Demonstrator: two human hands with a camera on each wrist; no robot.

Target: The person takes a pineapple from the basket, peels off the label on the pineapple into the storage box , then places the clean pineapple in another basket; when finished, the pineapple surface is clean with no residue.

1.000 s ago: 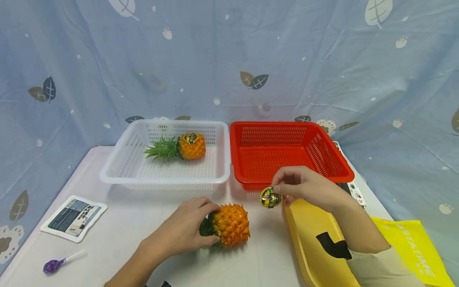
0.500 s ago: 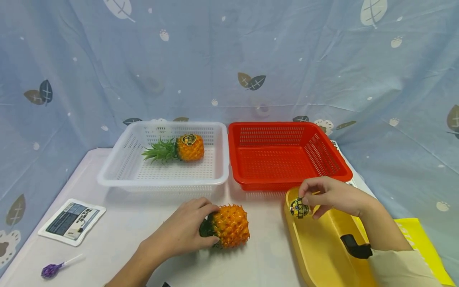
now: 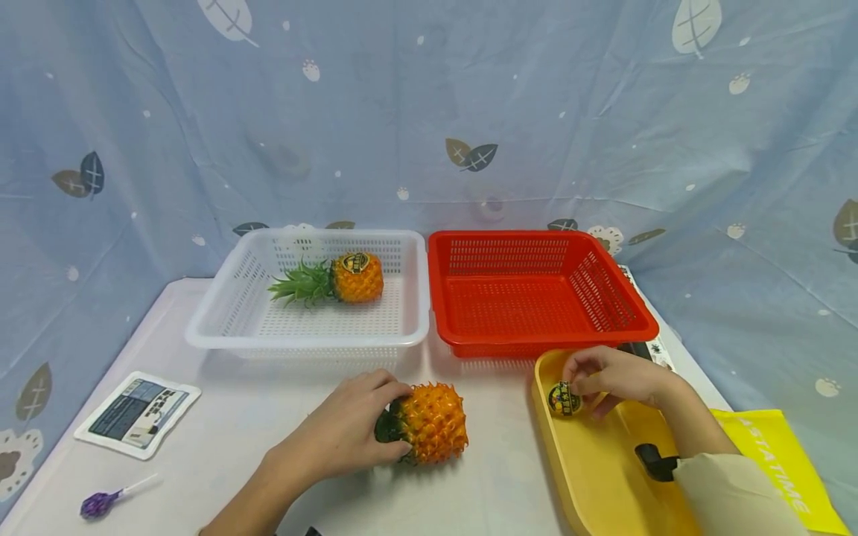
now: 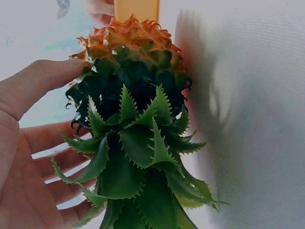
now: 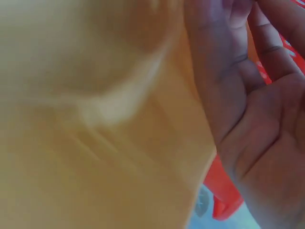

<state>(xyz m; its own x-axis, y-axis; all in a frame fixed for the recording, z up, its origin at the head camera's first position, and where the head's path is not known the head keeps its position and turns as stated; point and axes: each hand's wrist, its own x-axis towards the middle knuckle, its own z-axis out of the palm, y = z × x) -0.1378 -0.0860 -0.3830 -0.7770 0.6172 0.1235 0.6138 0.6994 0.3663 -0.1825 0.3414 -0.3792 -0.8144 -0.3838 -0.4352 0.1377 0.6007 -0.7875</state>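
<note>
My left hand [image 3: 355,424] grips a small orange pineapple [image 3: 434,423] lying on the white tablecloth, thumb on one side and fingers on the other. In the left wrist view the spiky green crown [image 4: 138,171] of that pineapple points toward the camera, the palm beside it. Between thumb and fingertips, my right hand [image 3: 620,380] pinches a round black and yellow sticker [image 3: 564,399], over the far left part of a yellow tray [image 3: 563,465]. The right wrist view shows the right hand [image 5: 257,95] beside blurred yellow tray, the sticker hidden there.
A white basket [image 3: 308,342] at the back holds another pineapple [image 3: 358,279] with a similar sticker. Beside it stands a red basket [image 3: 509,298]. A white-edged packet [image 3: 139,414] and a purple lollipop [image 3: 100,504] lie left; a yellow bag [image 3: 780,461] lies right.
My right hand has moved right and down with the sticker, from in front of the red basket to over the yellow tray. The left hand and its pineapple have stayed in place.
</note>
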